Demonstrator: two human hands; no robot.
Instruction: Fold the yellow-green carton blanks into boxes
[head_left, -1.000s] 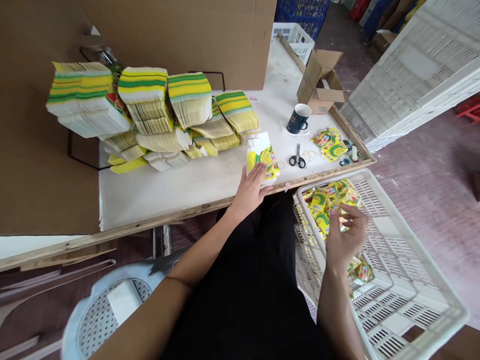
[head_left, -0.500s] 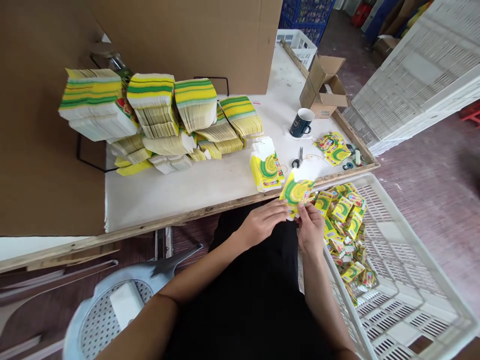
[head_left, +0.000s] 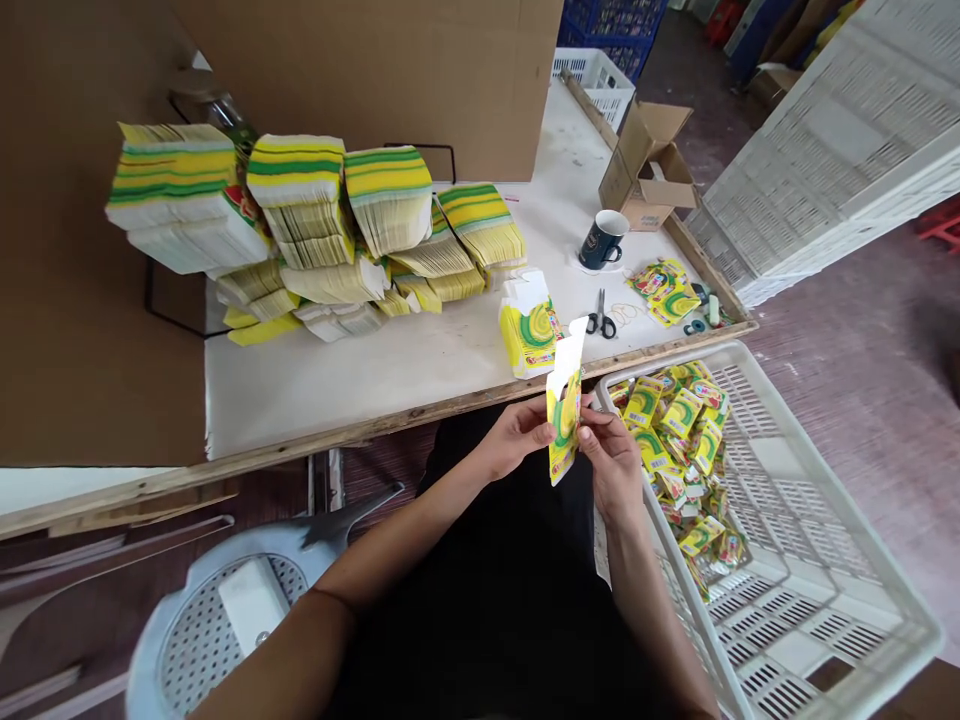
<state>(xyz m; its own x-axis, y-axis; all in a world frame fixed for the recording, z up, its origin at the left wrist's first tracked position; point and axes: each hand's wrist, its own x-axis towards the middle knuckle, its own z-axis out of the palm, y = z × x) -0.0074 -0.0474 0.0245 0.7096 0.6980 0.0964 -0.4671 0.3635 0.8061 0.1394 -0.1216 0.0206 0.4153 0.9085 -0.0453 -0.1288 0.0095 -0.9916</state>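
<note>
Between my two hands, in front of the table edge, is a yellow and green printed carton (head_left: 564,420) with white flaps standing up at its top. My left hand (head_left: 519,436) grips its left side, thumb on the printed face. From the right, my right hand (head_left: 611,458) pinches the other side with thumb and fingers. The carton is partly opened out and stands nearly upright. Just behind it on the table lies a small stack of flat cartons (head_left: 525,330) of the same print. Below and right of my hands, several filled-out small boxes (head_left: 681,415) lie in a white plastic crate (head_left: 825,480).
Bundles of flat cartons (head_left: 300,210) are piled at the table's back left, against a cardboard sheet (head_left: 390,80). Scissors (head_left: 601,318), a dark mug (head_left: 604,240) and an open cardboard box (head_left: 649,180) stand on the right. A blue-grey stool (head_left: 199,590) is at lower left.
The carton has turned from showing its broad face to nearly edge-on, and has opened out somewhat. My left hand has shifted its grip, with the thumb now on the front.
</note>
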